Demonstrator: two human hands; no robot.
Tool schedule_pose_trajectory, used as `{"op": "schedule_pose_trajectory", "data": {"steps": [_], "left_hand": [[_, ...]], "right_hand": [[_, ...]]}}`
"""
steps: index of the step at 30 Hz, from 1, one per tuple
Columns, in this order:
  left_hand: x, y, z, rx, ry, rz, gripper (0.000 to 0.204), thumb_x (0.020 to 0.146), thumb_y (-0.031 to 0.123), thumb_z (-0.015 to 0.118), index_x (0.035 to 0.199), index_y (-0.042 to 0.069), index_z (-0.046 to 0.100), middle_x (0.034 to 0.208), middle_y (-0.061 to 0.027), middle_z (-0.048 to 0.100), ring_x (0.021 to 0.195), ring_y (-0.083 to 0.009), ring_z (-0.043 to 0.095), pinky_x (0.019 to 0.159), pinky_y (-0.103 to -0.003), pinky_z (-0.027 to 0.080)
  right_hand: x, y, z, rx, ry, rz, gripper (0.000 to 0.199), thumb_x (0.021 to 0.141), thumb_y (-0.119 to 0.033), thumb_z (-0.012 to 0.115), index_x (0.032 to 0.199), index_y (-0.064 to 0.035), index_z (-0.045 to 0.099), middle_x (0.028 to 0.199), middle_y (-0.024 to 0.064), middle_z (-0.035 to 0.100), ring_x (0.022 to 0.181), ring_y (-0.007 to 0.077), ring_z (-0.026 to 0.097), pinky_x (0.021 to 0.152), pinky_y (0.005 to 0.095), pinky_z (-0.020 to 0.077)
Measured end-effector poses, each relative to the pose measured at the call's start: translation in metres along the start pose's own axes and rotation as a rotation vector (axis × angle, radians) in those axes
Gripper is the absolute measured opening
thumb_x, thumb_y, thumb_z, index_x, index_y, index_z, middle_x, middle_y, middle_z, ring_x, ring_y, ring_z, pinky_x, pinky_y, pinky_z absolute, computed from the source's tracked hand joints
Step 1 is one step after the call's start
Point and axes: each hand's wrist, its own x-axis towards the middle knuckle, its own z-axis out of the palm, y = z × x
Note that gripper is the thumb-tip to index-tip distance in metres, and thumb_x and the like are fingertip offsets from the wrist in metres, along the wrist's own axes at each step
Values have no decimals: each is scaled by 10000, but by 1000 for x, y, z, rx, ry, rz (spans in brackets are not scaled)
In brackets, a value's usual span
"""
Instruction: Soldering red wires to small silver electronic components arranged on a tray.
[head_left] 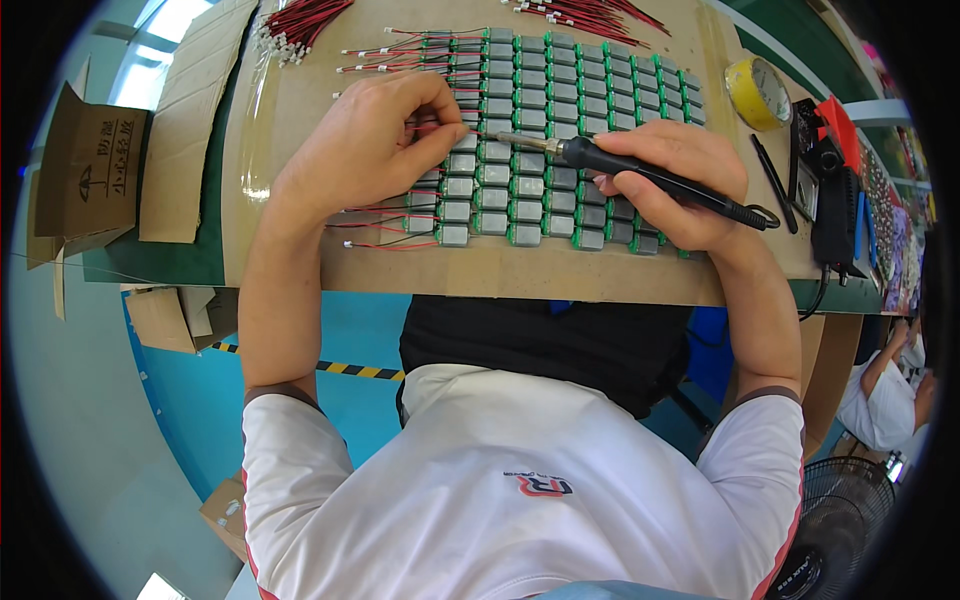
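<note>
On the board, small silver motors (pixel 520 140) lie in rows.

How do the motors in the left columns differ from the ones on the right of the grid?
The left-column motors have red and black leads sticking out leftward; the right-column motors show no leads. The left hand pinches a wire at the left ones, with the soldering iron tip there; the right ones lie untouched. Both are small silver cans in neat rows.

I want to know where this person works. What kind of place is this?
Probably a small factory workbench where electric parts get soldered. The right hand holds a soldering iron over rows of little metal motors, the left hand pinches a wire, and bundles of red wires lie nearby.
</note>
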Motion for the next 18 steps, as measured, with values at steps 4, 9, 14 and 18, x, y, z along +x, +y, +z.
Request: {"op": "schedule_pose_trajectory", "data": {"steps": [4,9,14,18], "left_hand": [[0,0,0,-4,-2,-13,146,958,83,779,958,-26,681,822,-77,637,695,-147,558,625,-301,470],[0,0,0,-7,-2,-12,146,958,80,779,957,-27,679,819,-76,633,692,-146,555,624,-300,470],[0,0,0,4,2,8,145,956,77,780,957,-27,679,814,-79,628,691,-149,555,624,-303,471],[0,1,-1,7,-1,-3,147,953,78,782,956,-26,679,812,-82,629,690,-154,558,625,-307,472]], "right_hand": [[1,0,0,-4,-1,2,335,863,-66,822,1188,7,797,943,145,802,800,270,770,706,348,593],[0,-1,0,1,2,4,332,863,-67,820,1186,6,800,946,147,803,804,272,771,711,349,594],[0,-1,1,-5,6,-6,330,862,-68,821,1183,8,802,941,150,802,799,274,770,703,347,593],[0,-1,0,4,25,-6,324,865,-70,819,1177,14,801,921,147,796,772,266,762,684,341,587]]}}
